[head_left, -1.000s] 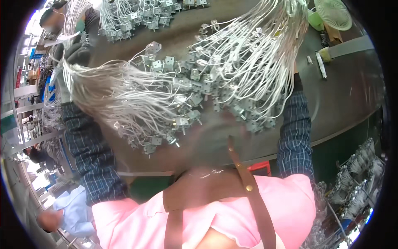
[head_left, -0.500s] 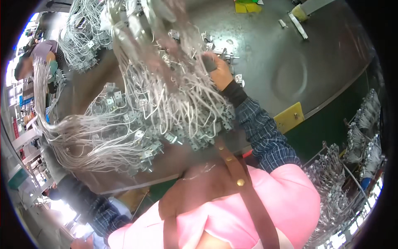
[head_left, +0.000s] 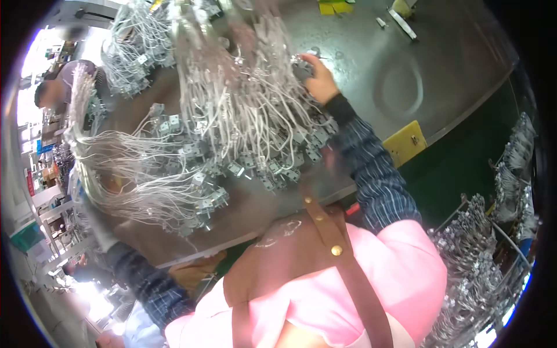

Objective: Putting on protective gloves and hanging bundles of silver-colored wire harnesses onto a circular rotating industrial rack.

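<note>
A large heap of white cables (head_left: 249,98) with small grey metal blocks at their ends lies across the table in front of me. My right hand (head_left: 320,81) is at its right edge, fingers curled round a dark grey metal block (head_left: 301,68). At the left, a second bundle of white cables (head_left: 133,148) bends round in a loop, its metal ends fanned towards the middle. Beneath that bend, my left hand (head_left: 98,223) reaches up, grey and blurred. Its fingers are hidden behind the cables.
Another cable pile (head_left: 136,58) sits at the far left, near a person (head_left: 72,81) beside the table. A yellow block (head_left: 407,144) is fixed at the right table edge (head_left: 458,130). Racks of hanging metal-ended cables (head_left: 470,261) stand at the lower right. Far off lies a white strip (head_left: 402,24).
My right hand has moved slightly up and away with the block. The left bundle's bend and my left hand have shifted a little right and the view has turned slightly.
</note>
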`<state>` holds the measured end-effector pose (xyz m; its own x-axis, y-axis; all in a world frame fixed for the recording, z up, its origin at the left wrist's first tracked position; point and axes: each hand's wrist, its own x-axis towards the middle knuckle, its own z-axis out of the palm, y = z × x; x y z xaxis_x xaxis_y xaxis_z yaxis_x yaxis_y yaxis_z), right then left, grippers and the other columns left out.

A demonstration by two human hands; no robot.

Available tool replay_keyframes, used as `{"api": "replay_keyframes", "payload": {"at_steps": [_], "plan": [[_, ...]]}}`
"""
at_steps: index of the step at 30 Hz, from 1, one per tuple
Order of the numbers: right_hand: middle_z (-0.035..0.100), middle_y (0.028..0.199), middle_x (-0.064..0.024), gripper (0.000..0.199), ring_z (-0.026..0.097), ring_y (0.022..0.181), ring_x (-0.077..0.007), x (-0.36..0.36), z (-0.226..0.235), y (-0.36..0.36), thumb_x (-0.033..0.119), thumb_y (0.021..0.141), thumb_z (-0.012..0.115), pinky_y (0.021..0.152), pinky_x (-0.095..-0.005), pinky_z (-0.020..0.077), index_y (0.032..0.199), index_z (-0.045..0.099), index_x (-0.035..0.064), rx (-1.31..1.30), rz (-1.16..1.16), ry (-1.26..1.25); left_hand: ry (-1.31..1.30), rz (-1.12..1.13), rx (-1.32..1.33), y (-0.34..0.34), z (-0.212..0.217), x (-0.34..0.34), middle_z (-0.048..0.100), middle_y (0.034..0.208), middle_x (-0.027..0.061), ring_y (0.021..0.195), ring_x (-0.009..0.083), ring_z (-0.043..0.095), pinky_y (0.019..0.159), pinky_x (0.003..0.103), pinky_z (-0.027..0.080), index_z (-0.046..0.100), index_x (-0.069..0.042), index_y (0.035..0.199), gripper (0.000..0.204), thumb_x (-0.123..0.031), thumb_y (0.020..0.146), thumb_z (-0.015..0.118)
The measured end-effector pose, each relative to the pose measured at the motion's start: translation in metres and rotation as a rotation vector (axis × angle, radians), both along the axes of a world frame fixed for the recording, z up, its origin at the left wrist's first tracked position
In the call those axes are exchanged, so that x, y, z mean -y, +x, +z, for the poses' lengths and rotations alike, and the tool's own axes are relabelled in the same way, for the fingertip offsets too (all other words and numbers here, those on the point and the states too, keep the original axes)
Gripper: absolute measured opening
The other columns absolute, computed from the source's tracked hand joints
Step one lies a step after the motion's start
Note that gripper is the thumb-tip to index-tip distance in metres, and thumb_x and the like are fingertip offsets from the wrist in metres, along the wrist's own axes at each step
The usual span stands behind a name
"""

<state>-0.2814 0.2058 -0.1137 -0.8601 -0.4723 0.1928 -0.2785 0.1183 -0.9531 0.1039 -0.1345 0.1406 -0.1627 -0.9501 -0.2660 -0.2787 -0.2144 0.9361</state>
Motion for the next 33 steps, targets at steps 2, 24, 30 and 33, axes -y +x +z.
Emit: {"api": "replay_keyframes", "payload": {"at_steps": [2,24,30,33], "plan": [[0.057,0.112,-0.016,0.042,0.054,0.106,-0.0291,-0.037,-0.003,0.014,0.007,0.074,0.058,0.09,-0.0339,0.0409,0.116,0.053,0.005,-0.027,-0.089,-0.046,-0.023,0.007,-0.053,0.023,-0.042,-0.006,0.045,0.131,0.0093,0.118,0.0218,0.043,0.098,0.034,0.034,0.04,-0.005,0.132,0.054,-0.041,0.092,0.041],[0.057,0.108,-0.0151,0.059,0.05,0.113,-0.0261,-0.145,0.029,0.121,-0.013,0.057,0.037,0.095,-0.033,0.0387,0.111,0.054,0.0018,-0.25,-0.493,-0.132,-0.164,-0.178,-0.005,0.106,-0.161,-0.04,0.055,0.116,0.009,0.106,0.0241,0.051,0.091,0.04,0.039,0.053,-0.007,0.119,0.038,-0.029,0.09,0.043],[0.06,0.079,-0.0074,0.018,0.058,0.078,-0.0186,-0.243,0.003,0.32,-0.004,0.071,0.047,0.069,-0.0314,0.0463,0.083,0.058,0.0042,0.055,-0.661,0.093,0.001,-0.888,0.13,0.075,-0.272,-0.189,0.06,0.1,0.007,0.091,0.0183,0.054,0.084,0.031,0.041,0.057,-0.002,0.107,0.028,-0.023,0.089,0.051],[0.063,0.073,-0.0071,0.017,0.06,0.069,-0.0156,-0.273,0.091,0.437,0.0,0.074,0.051,0.063,-0.0296,0.0475,0.086,0.061,0.0031,0.507,-0.678,0.147,0.107,-1.473,0.203,0.067,-0.278,-0.279,0.062,0.092,0.0061,0.084,0.0154,0.055,0.08,0.027,0.042,0.06,0.0,0.102,0.024,-0.02,0.088,0.055]]}}
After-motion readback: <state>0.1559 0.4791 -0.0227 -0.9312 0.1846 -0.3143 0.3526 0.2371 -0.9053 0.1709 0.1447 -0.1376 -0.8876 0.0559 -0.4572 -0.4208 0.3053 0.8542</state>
